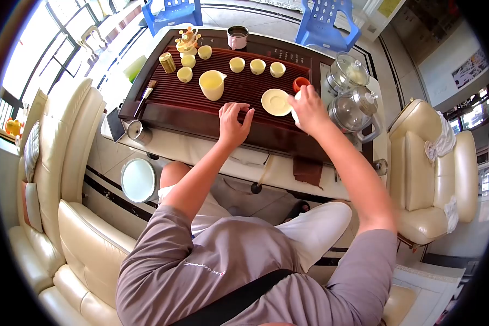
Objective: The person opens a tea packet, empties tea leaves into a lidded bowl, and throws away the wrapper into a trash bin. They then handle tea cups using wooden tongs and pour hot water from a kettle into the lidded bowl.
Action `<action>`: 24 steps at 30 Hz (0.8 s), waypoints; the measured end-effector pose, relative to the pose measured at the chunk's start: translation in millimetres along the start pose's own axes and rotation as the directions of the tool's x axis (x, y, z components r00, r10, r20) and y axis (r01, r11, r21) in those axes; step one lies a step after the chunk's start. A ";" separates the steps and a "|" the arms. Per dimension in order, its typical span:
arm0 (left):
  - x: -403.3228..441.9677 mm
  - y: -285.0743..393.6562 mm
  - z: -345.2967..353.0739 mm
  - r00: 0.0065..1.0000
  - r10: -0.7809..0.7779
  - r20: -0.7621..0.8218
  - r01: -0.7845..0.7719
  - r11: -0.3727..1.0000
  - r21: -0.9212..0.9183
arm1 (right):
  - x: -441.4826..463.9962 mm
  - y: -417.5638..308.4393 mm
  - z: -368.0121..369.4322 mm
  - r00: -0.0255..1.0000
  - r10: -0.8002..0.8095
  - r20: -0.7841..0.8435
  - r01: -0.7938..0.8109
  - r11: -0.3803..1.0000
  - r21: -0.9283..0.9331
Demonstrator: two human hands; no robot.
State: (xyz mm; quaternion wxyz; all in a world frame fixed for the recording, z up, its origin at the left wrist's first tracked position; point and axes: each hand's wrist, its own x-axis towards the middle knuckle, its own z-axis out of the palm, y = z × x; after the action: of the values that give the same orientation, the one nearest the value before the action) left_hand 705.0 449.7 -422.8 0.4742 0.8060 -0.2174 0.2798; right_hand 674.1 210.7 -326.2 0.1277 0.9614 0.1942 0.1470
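Observation:
My right hand (pixel 311 111) has its fingers closed round a pale, curved piece (pixel 295 110), mostly hidden by the hand; its kind is unclear. Just left of it lies a cream saucer (pixel 276 102) on the slatted tea tray (pixel 152 96). Behind that hand sits a small red cup (pixel 300 83). Over the tray's front edge, my left hand (pixel 235 124) hovers or rests with loosely bent fingers, apart and holding nothing. A yellow pouring pitcher (pixel 212 87) stands beyond it. Several small yellow teacups (pixel 237 65) are spread across the tray's back and left.
Two glass kettles (pixel 353 110) stand at the tray's right. A gold tin (pixel 167 63), a brush (pixel 146 96), a figurine (pixel 187 39) and a pink-sided cup (pixel 237 38) are on the tray. A brown cloth (pixel 308 173) hangs at the table's front; a bucket (pixel 138 180) stands below left.

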 end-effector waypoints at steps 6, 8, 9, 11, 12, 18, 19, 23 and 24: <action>-0.8 -1.1 -0.2 1.000 0.028 -0.007 -0.028 0.999 0.024 | 35.3 -5.1 18.8 0.885 0.439 -0.154 -0.252 0.731 0.634; -0.3 -1.8 0.4 1.000 0.023 -0.003 -0.023 0.999 0.024 | 42.0 -15.1 27.5 0.863 0.472 -0.181 -0.209 0.659 0.722; -1.0 -2.3 0.6 1.000 0.013 0.002 -0.013 1.000 0.021 | 45.0 -18.2 32.8 0.858 0.484 -0.170 -0.222 0.650 0.727; -0.5 0.9 -1.9 1.000 0.014 0.013 -0.014 0.999 0.031 | 48.5 -21.1 42.1 0.854 0.495 -0.158 -0.234 0.638 0.734; 0.3 2.3 -2.6 1.000 0.015 0.022 -0.016 0.999 0.037 | 49.3 -20.9 46.3 0.851 0.504 -0.146 -0.250 0.634 0.732; 1.0 2.6 -3.1 0.999 0.040 0.004 -0.040 0.999 0.026 | 42.8 -20.3 60.3 0.844 0.511 -0.164 -0.241 0.634 0.735; 0.4 2.6 -3.3 0.999 0.035 0.005 -0.035 0.999 0.028 | 39.7 -21.4 58.6 0.843 0.516 -0.152 -0.243 0.617 0.748; 0.7 3.4 -3.3 0.999 0.040 -0.003 -0.040 0.999 0.023 | 27.6 -25.5 50.0 0.838 0.514 -0.183 -0.182 0.579 0.795; 1.0 3.7 -3.7 0.999 0.037 0.001 -0.037 0.999 0.018 | 24.2 -26.8 48.3 0.840 0.511 -0.181 -0.182 0.579 0.795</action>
State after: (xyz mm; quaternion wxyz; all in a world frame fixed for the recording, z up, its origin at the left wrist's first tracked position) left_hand 702.6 451.2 -418.4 0.4617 0.8061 -0.2298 0.2903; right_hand 702.5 235.4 -373.3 -0.3544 0.8947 0.0620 0.2647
